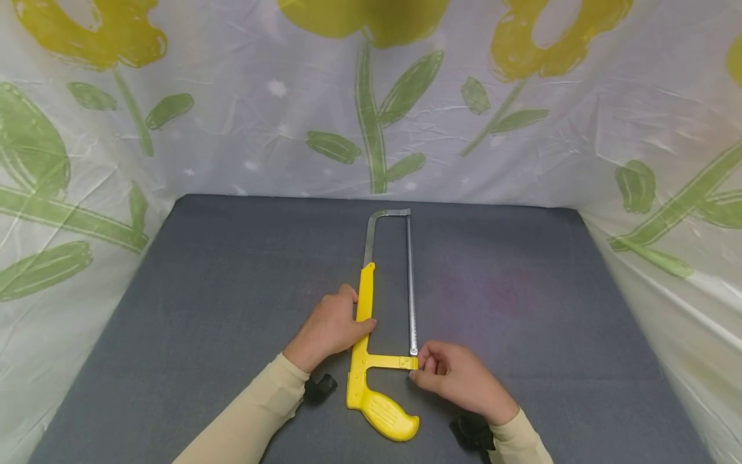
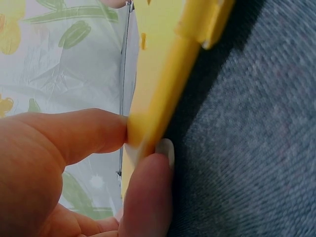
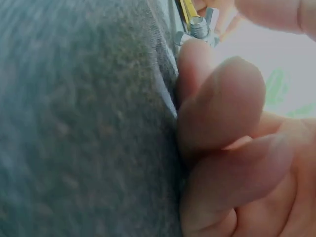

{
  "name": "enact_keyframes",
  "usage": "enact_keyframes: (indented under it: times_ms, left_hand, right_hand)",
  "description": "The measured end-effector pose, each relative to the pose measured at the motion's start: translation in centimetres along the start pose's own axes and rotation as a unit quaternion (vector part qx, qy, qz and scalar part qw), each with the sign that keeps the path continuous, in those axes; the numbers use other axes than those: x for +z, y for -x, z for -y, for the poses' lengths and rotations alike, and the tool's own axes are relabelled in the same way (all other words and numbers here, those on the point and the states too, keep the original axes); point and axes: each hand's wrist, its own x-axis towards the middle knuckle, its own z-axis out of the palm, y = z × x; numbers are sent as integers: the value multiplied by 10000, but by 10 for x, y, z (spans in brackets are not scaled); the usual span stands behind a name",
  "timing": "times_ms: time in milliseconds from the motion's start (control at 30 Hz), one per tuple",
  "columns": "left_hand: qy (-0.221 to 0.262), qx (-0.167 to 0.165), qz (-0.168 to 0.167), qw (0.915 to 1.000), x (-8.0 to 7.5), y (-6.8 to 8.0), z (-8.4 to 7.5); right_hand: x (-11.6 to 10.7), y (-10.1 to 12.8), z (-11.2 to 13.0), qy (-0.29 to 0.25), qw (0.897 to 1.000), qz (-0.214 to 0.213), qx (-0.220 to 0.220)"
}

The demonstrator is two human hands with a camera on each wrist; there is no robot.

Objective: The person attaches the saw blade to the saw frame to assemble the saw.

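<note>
A hacksaw with a yellow frame point(image 1: 366, 293) and a silver front bow lies on the dark cloth-covered table, its handle point(image 1: 390, 415) towards me. My left hand point(image 1: 333, 325) pinches the long yellow bar of the frame, as the left wrist view also shows at the yellow bar point(image 2: 155, 98). Along the right side runs the thin blade point(image 1: 411, 283). At the blade's near end my right hand point(image 1: 464, 377) has its fingers curled at a metal wing nut point(image 3: 199, 28). One fingertip touches the nut, with the thumb close by on its other side.
Dark grey cloth point(image 1: 243, 270) covers the table on both sides of the saw. A white curtain point(image 1: 232, 129) with yellow flowers and green leaves hangs behind and along both sides. Black wrist devices point(image 1: 472, 430) sit under both wrists.
</note>
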Motion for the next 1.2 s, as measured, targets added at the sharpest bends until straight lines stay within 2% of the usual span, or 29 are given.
enact_keyframes:
  times_ms: [200, 400, 733, 1200]
  left_hand:
    - [-47, -16, 12, 10000, 0, -1, 0]
    - [-32, 26, -5, 10000, 0, 0, 1]
    - [-17, 74, -18, 10000, 0, 0, 1]
    - [5, 180, 3, 9998, 0, 0, 2]
  right_hand:
    - [4, -1, 1, 21, 9996, -170, 219]
    - [3, -2, 3, 135, 9996, -214, 157]
    - [0, -1, 4, 12, 9999, -112, 107]
    - [-2, 0, -1, -343, 9989, 154, -296]
